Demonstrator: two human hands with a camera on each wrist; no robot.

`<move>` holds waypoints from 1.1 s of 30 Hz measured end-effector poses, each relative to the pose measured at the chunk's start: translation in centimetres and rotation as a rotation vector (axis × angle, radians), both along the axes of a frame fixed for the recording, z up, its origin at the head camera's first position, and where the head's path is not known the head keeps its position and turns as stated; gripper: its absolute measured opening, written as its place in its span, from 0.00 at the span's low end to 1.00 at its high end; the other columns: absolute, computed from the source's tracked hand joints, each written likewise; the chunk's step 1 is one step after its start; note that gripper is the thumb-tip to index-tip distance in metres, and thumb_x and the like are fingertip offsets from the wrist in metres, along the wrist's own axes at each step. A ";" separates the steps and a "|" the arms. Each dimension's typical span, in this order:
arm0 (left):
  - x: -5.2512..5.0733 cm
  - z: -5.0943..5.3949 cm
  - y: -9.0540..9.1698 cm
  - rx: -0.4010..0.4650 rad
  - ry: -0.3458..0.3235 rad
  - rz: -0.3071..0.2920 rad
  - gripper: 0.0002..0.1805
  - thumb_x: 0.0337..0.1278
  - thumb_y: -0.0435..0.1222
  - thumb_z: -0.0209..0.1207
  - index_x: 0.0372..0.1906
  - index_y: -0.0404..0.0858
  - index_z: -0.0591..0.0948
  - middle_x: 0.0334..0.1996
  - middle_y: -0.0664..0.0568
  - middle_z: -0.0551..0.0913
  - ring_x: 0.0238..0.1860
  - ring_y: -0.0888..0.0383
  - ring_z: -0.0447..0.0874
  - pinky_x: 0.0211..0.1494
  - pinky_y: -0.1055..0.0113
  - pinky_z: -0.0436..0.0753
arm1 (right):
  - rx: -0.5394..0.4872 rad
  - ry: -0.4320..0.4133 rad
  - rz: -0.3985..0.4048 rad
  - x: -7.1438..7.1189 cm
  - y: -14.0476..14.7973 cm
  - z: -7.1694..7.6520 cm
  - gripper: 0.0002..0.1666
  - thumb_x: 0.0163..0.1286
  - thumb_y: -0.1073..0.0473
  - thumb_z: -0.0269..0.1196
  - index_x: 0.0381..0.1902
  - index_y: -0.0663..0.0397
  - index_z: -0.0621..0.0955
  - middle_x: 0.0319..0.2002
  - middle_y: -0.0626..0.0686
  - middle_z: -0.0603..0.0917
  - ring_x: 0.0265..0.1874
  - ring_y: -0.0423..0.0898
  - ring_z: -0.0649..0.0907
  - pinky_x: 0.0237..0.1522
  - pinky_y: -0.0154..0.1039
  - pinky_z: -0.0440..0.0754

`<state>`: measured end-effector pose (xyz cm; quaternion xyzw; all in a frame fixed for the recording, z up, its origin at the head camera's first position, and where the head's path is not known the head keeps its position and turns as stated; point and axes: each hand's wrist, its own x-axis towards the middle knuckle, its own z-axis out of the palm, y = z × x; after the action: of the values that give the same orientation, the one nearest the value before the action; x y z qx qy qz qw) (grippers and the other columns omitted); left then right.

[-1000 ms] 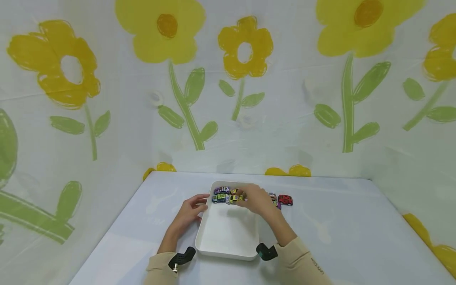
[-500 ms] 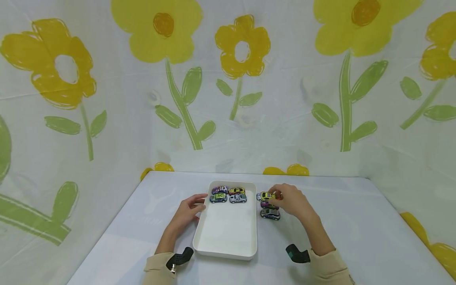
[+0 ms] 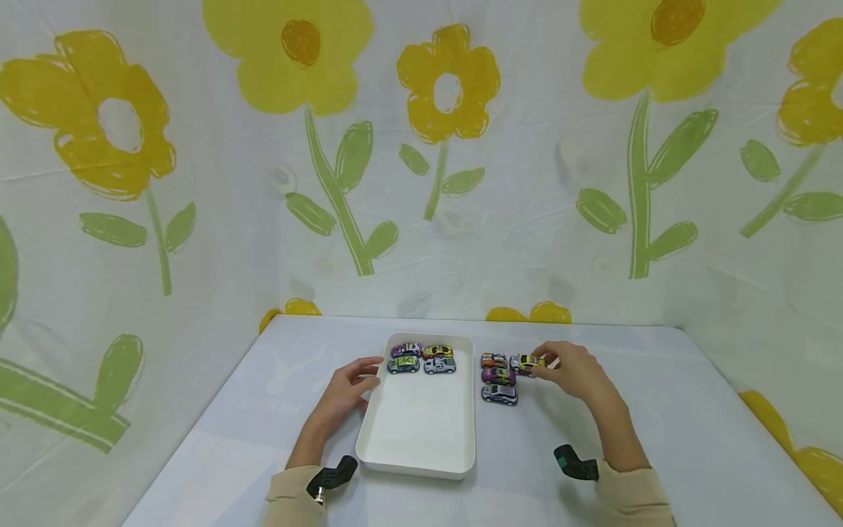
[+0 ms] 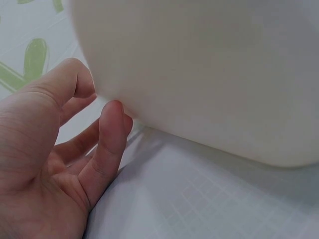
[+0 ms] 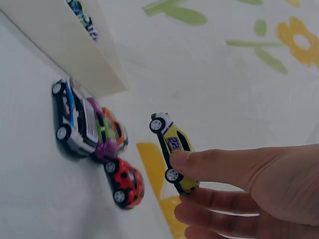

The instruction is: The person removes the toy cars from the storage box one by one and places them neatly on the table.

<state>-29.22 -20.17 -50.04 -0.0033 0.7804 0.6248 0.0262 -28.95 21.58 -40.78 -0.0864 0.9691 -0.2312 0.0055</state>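
My right hand (image 3: 576,369) pinches a yellow toy car (image 3: 527,363) by its rear, right of the white tray (image 3: 416,468). In the right wrist view the yellow car (image 5: 174,144) is between thumb and fingers of the hand (image 5: 249,184), off the tabletop, near a red car (image 5: 124,184). Three other cars stand in a column beside the tray: orange (image 3: 493,360), purple (image 3: 498,376) and silver (image 3: 499,395). My left hand (image 3: 345,391) touches the tray's left side. The left wrist view has that hand (image 4: 65,149) with bent fingers against the tray wall (image 4: 199,74).
Inside the tray's far end are four-wheeled toy cars in two rows: purple-white (image 3: 406,350), yellow-red (image 3: 437,352), green (image 3: 403,364) and light grey (image 3: 440,365). A flower-printed cloth (image 3: 514,219) rises behind the white table (image 3: 626,410).
My right hand has moved right, from over the tray to beyond the orange car, carrying the yellow car. My left hand has stayed at the tray's side.
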 end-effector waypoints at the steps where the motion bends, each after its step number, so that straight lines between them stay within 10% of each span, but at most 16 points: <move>1: 0.0 0.0 0.0 0.000 0.000 0.000 0.23 0.58 0.36 0.61 0.60 0.53 0.79 0.58 0.46 0.79 0.44 0.54 0.81 0.31 0.64 0.82 | 0.003 -0.007 -0.002 -0.1 0.2 -0.2 0.19 0.62 0.53 0.69 0.50 0.52 0.83 0.42 0.56 0.85 0.41 0.51 0.82 0.39 0.47 0.82; 33: 0.0 0.1 0.1 -0.008 -0.004 0.012 0.23 0.58 0.36 0.61 0.60 0.53 0.79 0.58 0.46 0.79 0.45 0.54 0.81 0.31 0.64 0.82 | 0.035 -0.149 -0.030 -1.4 1.0 -3.3 0.17 0.60 0.57 0.70 0.47 0.53 0.83 0.42 0.57 0.85 0.36 0.49 0.80 0.36 0.45 0.80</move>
<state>-29.23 -20.10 -49.97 -0.0091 0.7828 0.6217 0.0239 -30.34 22.62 -44.13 -0.0544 0.9711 -0.2199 0.0756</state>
